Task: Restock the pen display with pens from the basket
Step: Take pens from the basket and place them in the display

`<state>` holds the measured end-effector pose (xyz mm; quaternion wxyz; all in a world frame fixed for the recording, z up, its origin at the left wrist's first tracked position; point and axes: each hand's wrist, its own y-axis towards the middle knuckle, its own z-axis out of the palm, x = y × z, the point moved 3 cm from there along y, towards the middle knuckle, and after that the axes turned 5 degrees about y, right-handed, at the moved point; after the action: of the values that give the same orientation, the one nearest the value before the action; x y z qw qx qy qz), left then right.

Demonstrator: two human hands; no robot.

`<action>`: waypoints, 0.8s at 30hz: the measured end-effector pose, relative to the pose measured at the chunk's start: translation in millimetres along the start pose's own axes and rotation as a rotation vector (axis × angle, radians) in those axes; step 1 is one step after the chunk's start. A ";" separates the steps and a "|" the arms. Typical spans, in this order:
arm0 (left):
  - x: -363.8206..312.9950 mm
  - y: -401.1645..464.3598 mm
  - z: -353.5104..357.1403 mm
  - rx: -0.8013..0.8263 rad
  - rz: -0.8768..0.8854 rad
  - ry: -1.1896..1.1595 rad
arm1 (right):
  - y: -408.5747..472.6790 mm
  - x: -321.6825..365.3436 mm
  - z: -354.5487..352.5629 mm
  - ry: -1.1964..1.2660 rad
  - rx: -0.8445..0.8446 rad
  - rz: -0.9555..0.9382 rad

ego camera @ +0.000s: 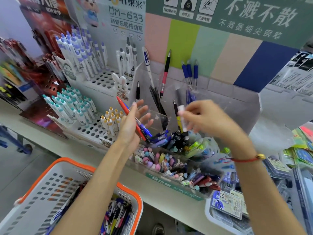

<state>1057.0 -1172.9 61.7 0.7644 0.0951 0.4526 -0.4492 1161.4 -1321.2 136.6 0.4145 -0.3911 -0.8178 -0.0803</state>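
Note:
My left hand (133,122) holds a red pen (126,111) and a blue pen (144,128) against its palm with the thumb, fingers spread, over the clear acrylic pen display (144,77). My right hand (203,117) pinches a white pen (183,117), blurred by motion, above the display's front compartments. The display holds a few upright pens: black ones (157,99), a pink-and-black one (165,73), blue ones (189,72). The orange-rimmed white basket (50,187) at the lower left holds several pens (116,216).
White perforated racks (101,78) with purple, teal and yellow-capped pens stand to the left. Front bins (169,160) hold pastel erasers and mixed pens. Packaged refills lie in a tray (227,206) at the right. The shelf edge (84,150) runs across the view.

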 end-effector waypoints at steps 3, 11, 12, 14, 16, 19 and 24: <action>0.3 3.6 -6.0 -0.006 -0.037 0.002 | -8.3 -14.0 -35.7 0.136 -0.298 0.005; 4.0 -0.9 -25.2 -0.113 -0.104 -0.091 | -11.2 -36.0 -35.2 0.201 -0.573 -0.081; 3.2 -1.9 -26.9 -0.128 -0.097 -0.097 | -12.0 -36.1 -33.8 0.206 -0.578 -0.090; 0.7 -3.8 -28.7 -0.151 -0.087 -0.105 | -12.6 -35.2 -30.8 0.206 -0.577 -0.101; -1.4 -4.4 -29.0 -0.175 -0.086 -0.097 | -13.4 -34.0 -29.1 0.182 -0.580 -0.104; -1.8 -4.0 -27.5 -0.195 -0.084 -0.060 | -19.3 -30.8 -30.8 0.112 -0.601 -0.117; 0.7 -4.0 -19.1 -0.130 -0.042 0.032 | -30.7 -29.2 -39.6 -0.026 -0.614 -0.127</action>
<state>1042.5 -1165.1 51.2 0.7521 0.0429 0.4948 -0.4332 1174.3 -1376.8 146.4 0.2606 -0.4473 -0.7833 -0.3442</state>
